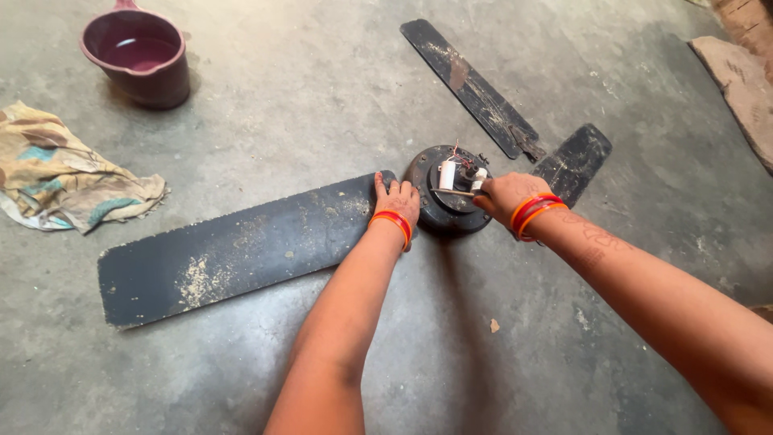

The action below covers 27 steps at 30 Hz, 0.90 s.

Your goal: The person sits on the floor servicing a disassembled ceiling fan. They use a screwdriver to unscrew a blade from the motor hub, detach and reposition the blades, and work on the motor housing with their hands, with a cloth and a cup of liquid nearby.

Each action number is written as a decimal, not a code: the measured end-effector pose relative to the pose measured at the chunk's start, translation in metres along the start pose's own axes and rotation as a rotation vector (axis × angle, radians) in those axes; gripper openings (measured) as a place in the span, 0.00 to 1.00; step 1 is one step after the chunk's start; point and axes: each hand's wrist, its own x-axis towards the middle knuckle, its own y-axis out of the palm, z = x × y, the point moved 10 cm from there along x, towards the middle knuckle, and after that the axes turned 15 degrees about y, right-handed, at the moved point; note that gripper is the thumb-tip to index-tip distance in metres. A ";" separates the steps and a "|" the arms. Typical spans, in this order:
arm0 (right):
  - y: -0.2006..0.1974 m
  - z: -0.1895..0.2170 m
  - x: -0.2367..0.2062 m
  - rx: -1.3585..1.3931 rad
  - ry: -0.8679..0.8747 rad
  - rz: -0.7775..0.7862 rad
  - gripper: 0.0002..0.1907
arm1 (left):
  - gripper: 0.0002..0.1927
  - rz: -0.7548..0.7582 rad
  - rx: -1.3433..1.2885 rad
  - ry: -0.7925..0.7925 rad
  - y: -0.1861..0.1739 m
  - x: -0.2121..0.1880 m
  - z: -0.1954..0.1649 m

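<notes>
A dark, dusty ceiling fan lies on the concrete floor. Its round motor hub (441, 211) shows white parts and red wires on top. My left hand (396, 198) presses flat on the inner end of the long left blade (233, 250), right beside the hub. My right hand (506, 194) is closed around a thin screwdriver (453, 192) whose tip points left across the hub's top. A second blade (573, 161) runs out behind my right hand. A third blade (471, 87) lies loose on the floor beyond the hub. Both wrists wear red and orange bangles.
A maroon plastic pot (138, 56) with water in it stands at the far left. A crumpled patterned cloth (64, 171) lies at the left edge. Rough stone slabs (745, 80) sit at the upper right corner.
</notes>
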 end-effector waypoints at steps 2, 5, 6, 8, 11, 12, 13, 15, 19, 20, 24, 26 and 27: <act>-0.001 0.005 0.003 0.014 -0.009 -0.005 0.21 | 0.63 -0.007 -0.011 0.009 0.001 -0.002 0.000; -0.005 0.015 0.009 -0.002 -0.039 -0.023 0.20 | 0.63 -0.039 -0.036 0.025 0.000 -0.006 0.002; -0.007 0.019 0.011 -0.017 -0.051 -0.036 0.20 | 0.63 -0.036 -0.044 0.028 0.001 -0.007 0.002; -0.009 0.026 0.016 -0.045 -0.064 -0.053 0.20 | 0.63 -0.029 -0.049 0.029 0.001 -0.007 0.003; -0.009 0.032 0.021 -0.089 -0.062 -0.056 0.19 | 0.63 -0.015 -0.032 0.030 0.001 -0.005 0.001; -0.009 0.034 0.022 -0.106 -0.063 -0.058 0.19 | 0.63 -0.011 -0.017 0.030 0.001 -0.005 0.001; -0.009 0.036 0.023 -0.123 -0.065 -0.060 0.19 | 0.63 -0.005 -0.001 0.029 0.002 -0.005 0.002; -0.008 0.039 0.024 -0.157 -0.077 -0.051 0.18 | 0.66 0.002 -0.025 0.022 0.002 -0.002 0.003; -0.012 0.044 0.025 -0.178 -0.083 -0.050 0.18 | 0.69 -0.011 -0.047 0.011 -0.001 0.000 0.006; -0.015 0.045 0.024 -0.178 -0.085 -0.055 0.18 | 0.70 -0.002 -0.047 0.008 -0.001 0.000 0.007; -0.021 0.048 0.027 -0.160 -0.076 -0.053 0.20 | 0.73 0.032 -0.046 0.004 -0.002 0.001 0.005; -0.025 0.044 0.031 -0.065 -0.046 -0.045 0.22 | 0.73 0.040 -0.044 0.002 -0.002 0.000 0.003; -0.028 0.040 0.035 0.019 -0.023 -0.044 0.22 | 0.73 0.037 -0.044 -0.001 -0.003 0.000 0.003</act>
